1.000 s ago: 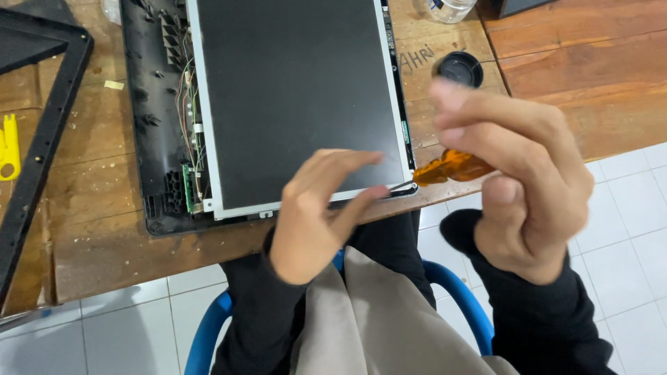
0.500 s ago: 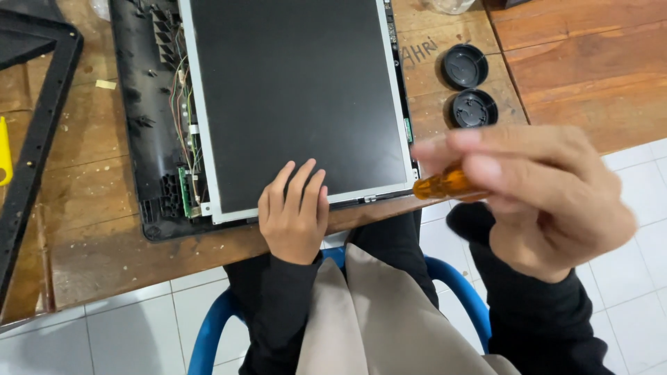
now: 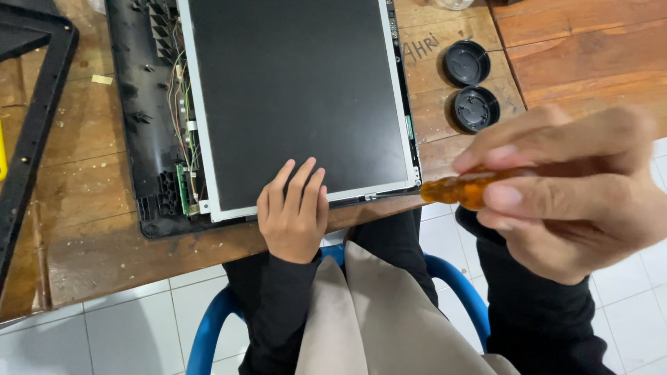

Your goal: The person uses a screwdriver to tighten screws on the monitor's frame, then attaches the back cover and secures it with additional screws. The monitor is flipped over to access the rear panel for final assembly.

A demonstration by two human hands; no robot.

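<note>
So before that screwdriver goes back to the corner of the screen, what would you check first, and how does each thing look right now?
1. Panel held steady: ok. The left hand lies flat on the lower edge of the screen panel.
2. Grip on the tool: ok. The right hand pinches the amber screwdriver handle in its fingers.
3. Tip lined up with a screw: cannot tell. The tip near the panel's lower right corner is too small to make out.
4. Loose wires kept away: ok. The wires run along the panel's left side, far from the tool.
5. Two round black caps out of the way: ok, on the wooden table, apart from the panel.
</note>
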